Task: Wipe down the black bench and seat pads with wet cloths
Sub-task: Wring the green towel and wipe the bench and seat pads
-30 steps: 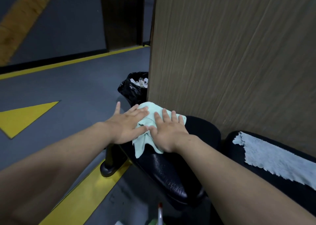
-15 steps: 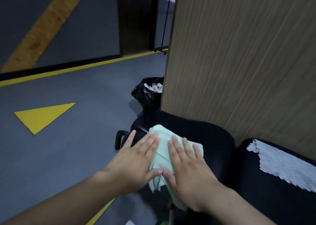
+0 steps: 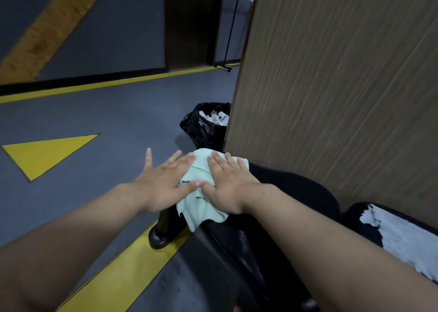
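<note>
The pale green cloth lies on the far left end of the black seat pad, its lower edge hanging over the pad's front rim. Both hands press it flat. The right hand lies palm down on the cloth, fingers straight and close together, pointing away from the person. The left hand lies beside it, thumb tip touching the right thumb on the cloth. Its fingers are straight and fanned apart; only the ones nearest the right hand reach the cloth, and the outer ones stick out past the pad's left end.

Under the pad's left end a black bench foot stands on a yellow floor stripe. To the right of the pad, just beside it, sits a second black pad with a ragged white cloth spread on top. Behind the pad rises a wood-grain panel. Beyond the pad's far left end, against the panel's edge, a black rubbish bag stands open with pale scraps inside. Left of the pad, a yellow triangle is painted on the grey floor. Far beyond the pad is a dark doorway.
</note>
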Action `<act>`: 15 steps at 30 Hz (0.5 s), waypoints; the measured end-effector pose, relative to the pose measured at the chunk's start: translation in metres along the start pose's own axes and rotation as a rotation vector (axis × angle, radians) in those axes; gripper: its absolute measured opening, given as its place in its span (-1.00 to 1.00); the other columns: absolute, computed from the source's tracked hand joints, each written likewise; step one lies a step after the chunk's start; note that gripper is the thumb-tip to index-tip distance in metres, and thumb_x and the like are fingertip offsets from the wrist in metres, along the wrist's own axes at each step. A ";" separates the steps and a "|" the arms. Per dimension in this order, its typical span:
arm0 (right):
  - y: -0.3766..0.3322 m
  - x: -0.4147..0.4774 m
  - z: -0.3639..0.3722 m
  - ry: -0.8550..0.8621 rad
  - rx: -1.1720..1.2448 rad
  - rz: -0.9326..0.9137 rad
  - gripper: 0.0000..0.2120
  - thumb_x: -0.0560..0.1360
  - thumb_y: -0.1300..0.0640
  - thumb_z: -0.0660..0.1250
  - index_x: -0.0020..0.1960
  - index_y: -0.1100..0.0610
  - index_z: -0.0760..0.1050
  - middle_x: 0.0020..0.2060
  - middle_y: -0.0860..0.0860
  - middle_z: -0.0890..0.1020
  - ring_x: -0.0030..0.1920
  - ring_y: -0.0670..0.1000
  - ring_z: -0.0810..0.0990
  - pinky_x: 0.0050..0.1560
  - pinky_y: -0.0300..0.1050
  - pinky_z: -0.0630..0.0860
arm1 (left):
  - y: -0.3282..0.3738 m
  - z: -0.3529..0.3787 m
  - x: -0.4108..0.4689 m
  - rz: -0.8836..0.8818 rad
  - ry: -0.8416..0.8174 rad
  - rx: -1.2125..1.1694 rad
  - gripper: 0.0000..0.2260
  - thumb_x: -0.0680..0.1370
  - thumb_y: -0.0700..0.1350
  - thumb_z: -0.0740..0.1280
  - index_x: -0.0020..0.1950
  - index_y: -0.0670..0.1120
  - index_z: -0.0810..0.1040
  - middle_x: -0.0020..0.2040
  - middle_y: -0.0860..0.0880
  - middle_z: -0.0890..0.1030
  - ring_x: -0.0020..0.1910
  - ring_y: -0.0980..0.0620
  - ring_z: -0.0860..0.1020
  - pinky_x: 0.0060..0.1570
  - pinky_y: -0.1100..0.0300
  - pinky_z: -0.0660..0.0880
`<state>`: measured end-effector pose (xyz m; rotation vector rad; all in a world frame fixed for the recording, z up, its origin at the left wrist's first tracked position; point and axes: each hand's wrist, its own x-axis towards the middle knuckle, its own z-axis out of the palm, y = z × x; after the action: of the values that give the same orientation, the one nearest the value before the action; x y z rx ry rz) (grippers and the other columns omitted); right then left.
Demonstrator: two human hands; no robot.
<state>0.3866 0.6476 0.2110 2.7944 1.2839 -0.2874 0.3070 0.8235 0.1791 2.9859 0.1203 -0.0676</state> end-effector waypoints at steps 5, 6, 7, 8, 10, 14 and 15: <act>0.020 0.031 -0.006 0.038 0.061 -0.040 -0.28 0.60 -0.26 -0.04 0.61 0.08 -0.14 0.60 0.00 -0.09 0.59 0.06 -0.14 0.55 0.08 -0.18 | -0.004 0.000 0.028 -0.065 -0.051 -0.169 -0.35 0.62 0.31 -0.09 0.64 0.06 -0.11 0.64 0.10 0.01 0.59 0.18 -0.12 0.49 -0.15 -0.38; 0.023 0.034 -0.007 0.048 0.077 -0.043 -0.28 0.60 -0.25 -0.02 0.61 0.09 -0.11 0.60 0.01 -0.05 0.59 0.07 -0.10 0.56 0.08 -0.14 | -0.002 -0.002 0.033 -0.084 -0.065 -0.188 -0.37 0.62 0.30 -0.07 0.64 0.08 -0.08 0.64 0.07 0.03 0.60 0.12 -0.05 0.51 -0.15 -0.33; 0.028 0.037 -0.008 0.056 0.096 -0.042 -0.29 0.60 -0.24 0.00 0.61 0.09 -0.07 0.60 0.02 0.01 0.58 0.08 -0.04 0.55 0.08 -0.09 | 0.000 -0.005 0.039 -0.103 -0.080 -0.202 -0.39 0.62 0.31 -0.05 0.63 0.12 -0.06 0.64 0.05 0.04 0.60 0.05 0.02 0.52 -0.16 -0.27; 0.032 0.039 -0.009 0.062 0.125 -0.034 -0.30 0.60 -0.24 0.02 0.60 0.10 -0.02 0.59 0.04 0.08 0.57 0.10 0.04 0.54 0.07 -0.01 | 0.003 -0.008 0.045 -0.120 -0.096 -0.207 -0.41 0.62 0.31 -0.04 0.62 0.17 -0.05 0.64 0.04 0.05 0.60 0.00 0.07 0.51 -0.21 -0.21; 0.041 0.041 -0.012 0.066 0.194 0.010 -0.37 0.58 -0.23 0.04 0.53 0.09 0.16 0.51 0.07 0.28 0.47 0.13 0.26 0.46 0.07 0.20 | 0.010 -0.016 0.061 -0.138 -0.133 -0.175 -0.44 0.60 0.33 -0.04 0.59 0.25 -0.01 0.62 0.02 0.12 0.58 -0.04 0.12 0.48 -0.31 -0.12; 0.060 0.037 -0.013 0.039 0.192 0.130 -0.46 0.56 -0.27 -0.02 0.33 0.08 0.34 0.31 0.11 0.47 0.27 0.17 0.45 0.26 0.08 0.37 | 0.032 -0.037 0.090 -0.171 -0.240 -0.007 -0.47 0.59 0.35 -0.05 0.56 0.31 0.01 0.63 -0.01 0.08 0.60 -0.06 0.03 0.42 -0.42 -0.16; 0.064 0.034 -0.013 0.033 0.183 0.147 -0.44 0.57 -0.28 -0.05 0.34 0.09 0.35 0.30 0.12 0.48 0.27 0.17 0.46 0.24 0.06 0.37 | 0.039 -0.041 0.095 -0.168 -0.266 0.042 -0.47 0.59 0.35 -0.05 0.56 0.31 0.01 0.64 -0.02 0.04 0.61 -0.06 -0.01 0.40 -0.43 -0.17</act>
<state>0.4588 0.6326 0.2151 3.0399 1.1023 -0.3694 0.4067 0.7985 0.2209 2.9665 0.3406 -0.4896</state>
